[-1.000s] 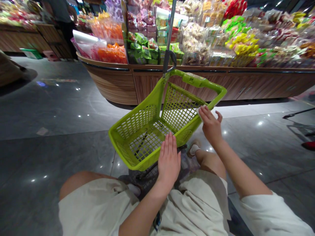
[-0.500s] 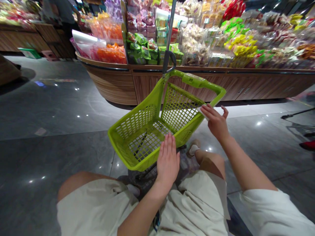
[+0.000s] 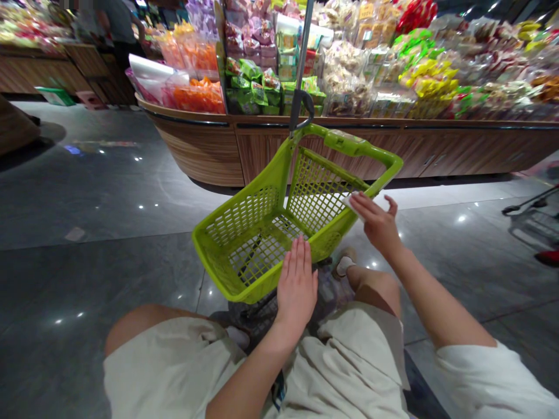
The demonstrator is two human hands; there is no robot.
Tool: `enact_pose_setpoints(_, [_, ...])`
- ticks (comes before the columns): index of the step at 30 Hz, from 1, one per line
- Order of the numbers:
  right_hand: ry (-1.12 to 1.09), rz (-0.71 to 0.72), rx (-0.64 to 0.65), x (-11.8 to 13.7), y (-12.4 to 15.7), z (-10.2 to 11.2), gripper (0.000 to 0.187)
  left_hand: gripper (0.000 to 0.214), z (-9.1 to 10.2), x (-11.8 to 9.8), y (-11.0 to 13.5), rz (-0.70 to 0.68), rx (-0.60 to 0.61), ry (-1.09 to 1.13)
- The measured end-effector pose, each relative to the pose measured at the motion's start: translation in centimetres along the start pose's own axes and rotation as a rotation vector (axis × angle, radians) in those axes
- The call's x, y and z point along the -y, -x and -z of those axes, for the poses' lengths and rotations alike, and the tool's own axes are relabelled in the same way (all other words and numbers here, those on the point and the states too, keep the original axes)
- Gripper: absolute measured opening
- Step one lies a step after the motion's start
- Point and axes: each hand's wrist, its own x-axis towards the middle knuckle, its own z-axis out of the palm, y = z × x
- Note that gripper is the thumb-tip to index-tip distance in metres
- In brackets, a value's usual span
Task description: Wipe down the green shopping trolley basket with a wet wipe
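A green plastic shopping cart (image 3: 244, 212) stands right in front of my knees, its lattice basket holding nothing that I can see. My left hand (image 3: 297, 285) lies flat on the near side rim with the fingers stretched out together. Farther up that same rim, close to where the handle begins, my right hand (image 3: 378, 224) presses a small white wipe (image 3: 354, 205) against the plastic. Most of the wipe is hidden under the fingers. The cart's green handle (image 3: 347, 142) slopes away to the right beyond that hand.
Behind the cart is a wooden display counter (image 3: 194, 142) piled with bagged snacks (image 3: 349, 75). A grey pole (image 3: 303, 64) rises at the cart's far corner. A person (image 3: 120, 35) stands at the back left. Part of another cart (image 3: 535, 212) shows at the right edge.
My right hand has slid a little left and down along the rim with the white wipe. My left hand has stayed in place on the cart.
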Motion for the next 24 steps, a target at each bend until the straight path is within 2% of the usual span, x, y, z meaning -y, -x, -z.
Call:
enact_pose_setpoints(2, [0.039, -0.115, -0.052, -1.3, -0.6, -0.1, 0.069, 0.08, 0.0, -0.2, -0.1, 0.003, 0.0, 0.007])
enact_pose_setpoints(3, [0.044, -0.145, -0.069, -0.7, -0.5, -0.3, 0.068, 0.08, 0.0, -0.3, -0.1, 0.006, 0.002, 0.009])
enact_pose_setpoints(5, [0.025, -0.14, -0.081, 2.7, 0.2, -0.7, 0.067, 0.08, 0.0, -0.5, -0.2, 0.014, 0.006, 0.007])
enact_pose_setpoints(8, [-0.107, 0.066, 0.053, 9.2, 1.9, -1.0, 0.067, 0.08, 0.0, -0.6, -0.2, 0.018, 0.011, 0.001])
enact_pose_setpoints(10, [-0.17, 0.183, 0.115, 11.2, 2.6, -1.0, 0.067, 0.08, 0.1, -0.4, -0.2, 0.016, 0.014, -0.008])
enact_pose_setpoints(12, [-0.175, 0.241, 0.138, 10.1, 2.5, -0.8, 0.069, 0.079, 0.1, -0.2, -0.1, 0.012, 0.018, -0.017])
enact_pose_setpoints(14, [-0.121, 0.209, 0.093, 6.6, 1.7, -0.6, 0.07, 0.078, 0.2, 0.0, -0.1, 0.01, 0.019, -0.018])
enact_pose_setpoints(16, [-0.033, 0.079, -0.013, 2.4, 0.7, -0.6, 0.069, 0.078, 0.2, 0.1, -0.1, 0.011, 0.018, -0.014])
enact_pose_setpoints(18, [0.025, -0.063, -0.087, -0.3, -0.1, -0.7, 0.066, 0.079, 0.2, 0.0, -0.1, 0.01, 0.017, -0.01])
enact_pose_setpoints(19, [0.041, -0.119, -0.112, -0.6, -0.3, -0.8, 0.065, 0.08, 0.2, -0.1, -0.1, 0.01, 0.017, -0.009])
enact_pose_setpoints(21, [0.035, -0.163, -0.12, 1.1, -0.1, -1.1, 0.065, 0.081, 0.2, -0.2, -0.2, 0.013, 0.016, -0.004])
enact_pose_setpoints(24, [-0.07, -0.04, -0.012, 7.2, 1.3, -1.4, 0.07, 0.084, 0.1, -0.3, -0.2, 0.02, 0.013, -0.003])
